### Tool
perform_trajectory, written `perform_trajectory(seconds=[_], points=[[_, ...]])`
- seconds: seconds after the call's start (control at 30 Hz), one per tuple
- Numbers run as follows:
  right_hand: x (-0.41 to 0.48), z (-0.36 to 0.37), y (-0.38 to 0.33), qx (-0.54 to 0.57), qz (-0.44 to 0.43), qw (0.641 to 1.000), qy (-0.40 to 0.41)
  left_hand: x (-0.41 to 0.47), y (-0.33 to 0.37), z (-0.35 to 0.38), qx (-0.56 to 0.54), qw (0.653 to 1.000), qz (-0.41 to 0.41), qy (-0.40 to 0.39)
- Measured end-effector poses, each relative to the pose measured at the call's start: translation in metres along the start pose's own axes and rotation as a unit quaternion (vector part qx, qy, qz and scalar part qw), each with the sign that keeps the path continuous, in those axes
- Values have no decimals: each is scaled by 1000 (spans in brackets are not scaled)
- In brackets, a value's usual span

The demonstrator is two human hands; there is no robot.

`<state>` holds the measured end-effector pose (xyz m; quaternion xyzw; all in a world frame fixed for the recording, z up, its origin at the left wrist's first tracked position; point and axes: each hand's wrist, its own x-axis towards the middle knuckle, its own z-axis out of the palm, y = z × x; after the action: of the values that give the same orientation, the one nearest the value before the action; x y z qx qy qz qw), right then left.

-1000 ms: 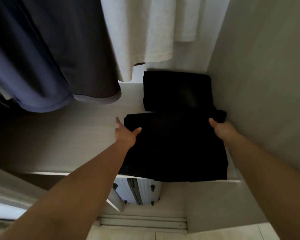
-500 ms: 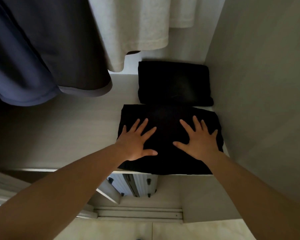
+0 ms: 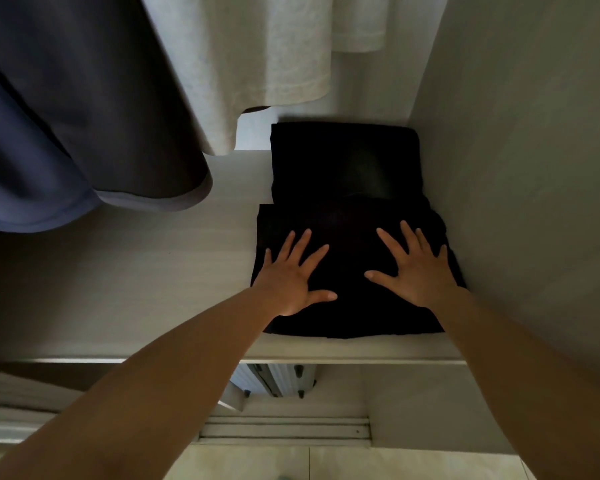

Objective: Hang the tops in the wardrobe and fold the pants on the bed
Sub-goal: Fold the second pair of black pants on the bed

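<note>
Both hands, left hand (image 3: 288, 278) and right hand (image 3: 418, 271), press flat, fingers spread, on folded black pants (image 3: 350, 317) beside the wardrobe wall (image 3: 516, 168).

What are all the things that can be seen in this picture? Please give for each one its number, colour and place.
front folded garment: 1, black, on the shelf near its front edge, right side
back folded garment: 1, black, on the shelf directly behind the front one
hanging tops: at least 3, above the shelf; blue top far left, dark grey top beside it, off-white top in the middle
shelf: 1, pale grey, across the middle
wardrobe side wall: 1, pale, right
suitcase: 1, light, ribbed, below the shelf, partly hidden
floor: pale tiles, bottom
left hand, right hand: 2, flat with fingers spread, on the front folded garment
</note>
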<state>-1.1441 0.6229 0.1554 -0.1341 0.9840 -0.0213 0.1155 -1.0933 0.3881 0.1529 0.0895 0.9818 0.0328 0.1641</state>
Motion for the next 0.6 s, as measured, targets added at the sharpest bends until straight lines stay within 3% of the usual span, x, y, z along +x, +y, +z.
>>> perform_trajectory(seconds=[0.2, 0.37, 0.6], points=[[-1, -20, -13, 4, 27, 999, -40, -1, -1, -17, -57, 998, -17, -12], [-4, -35, -41, -26, 14, 997, 78, -10, -6, -40, -76, 988, -53, 122], [-21, -32, -83, 48, -50, 986, 152, -37, -14, -47, -47, 981, -91, 167]])
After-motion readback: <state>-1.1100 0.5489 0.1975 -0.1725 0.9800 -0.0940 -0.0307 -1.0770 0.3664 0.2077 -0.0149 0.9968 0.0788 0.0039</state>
